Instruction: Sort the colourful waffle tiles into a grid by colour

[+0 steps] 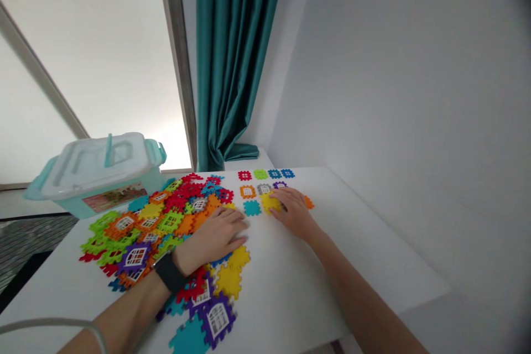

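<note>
Nearest, loose tiles [211, 293] lying below the left hand [215, 236], which rests flat against the main heap [153, 227], fingers together, pinching nothing. Right hand [293, 211] slightly spread, fingers lying on a yellow tile [269, 203], no pinch visible. Beyond, single tiles [260, 175] laid apart on the tabletop [290, 282]: four in the far row, a looser row just nearer, by the right hand. Bulk of the tiles in the heap and the loose group; only a few laid out singly. Open room right of both hands; far edge just behind the far row. Lidded plastic box [95, 174] at far left, touching the heap's far side.
</note>
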{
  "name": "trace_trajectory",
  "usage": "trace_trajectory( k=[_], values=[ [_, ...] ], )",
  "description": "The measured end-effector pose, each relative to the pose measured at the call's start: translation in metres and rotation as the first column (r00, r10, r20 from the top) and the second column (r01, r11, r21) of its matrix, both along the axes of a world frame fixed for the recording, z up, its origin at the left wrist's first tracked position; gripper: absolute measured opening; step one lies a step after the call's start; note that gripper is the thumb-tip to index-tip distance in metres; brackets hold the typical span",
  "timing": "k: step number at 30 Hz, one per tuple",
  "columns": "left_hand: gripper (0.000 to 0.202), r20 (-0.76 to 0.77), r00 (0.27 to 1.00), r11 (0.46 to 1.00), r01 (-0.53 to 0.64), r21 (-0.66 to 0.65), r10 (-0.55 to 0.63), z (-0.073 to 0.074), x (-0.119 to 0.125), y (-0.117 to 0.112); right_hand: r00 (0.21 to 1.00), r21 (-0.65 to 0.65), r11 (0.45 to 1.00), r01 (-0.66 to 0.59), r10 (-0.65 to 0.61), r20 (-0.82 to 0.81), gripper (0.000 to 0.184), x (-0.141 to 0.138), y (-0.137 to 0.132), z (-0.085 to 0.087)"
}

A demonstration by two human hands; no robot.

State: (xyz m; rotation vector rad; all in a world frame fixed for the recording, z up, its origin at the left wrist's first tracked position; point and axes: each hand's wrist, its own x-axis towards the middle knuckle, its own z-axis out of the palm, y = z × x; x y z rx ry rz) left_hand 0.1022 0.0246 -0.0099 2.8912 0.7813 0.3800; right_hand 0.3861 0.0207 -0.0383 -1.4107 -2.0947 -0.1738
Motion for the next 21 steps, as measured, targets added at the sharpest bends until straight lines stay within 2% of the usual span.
trace_trajectory(
  k=[7, 21],
  values=[
    [0.022, -0.014, 1.0, 1.0, 0.02, 0.006, -0.02, 0.0, 0.004, -0.003, 0.999, -0.102, 0.994, 0.034, -0.034, 0.001, 0.038, 0.01, 0.001, -0.006],
    [0.022, -0.06, 0.998, 0.999, 0.019, 0.029, -0.018, 0.0, 0.006, -0.003, 0.999, -0.186, 0.982, 0.041, -0.045, -0.016, 0.033, 0.009, 0.001, -0.004]
  ],
)
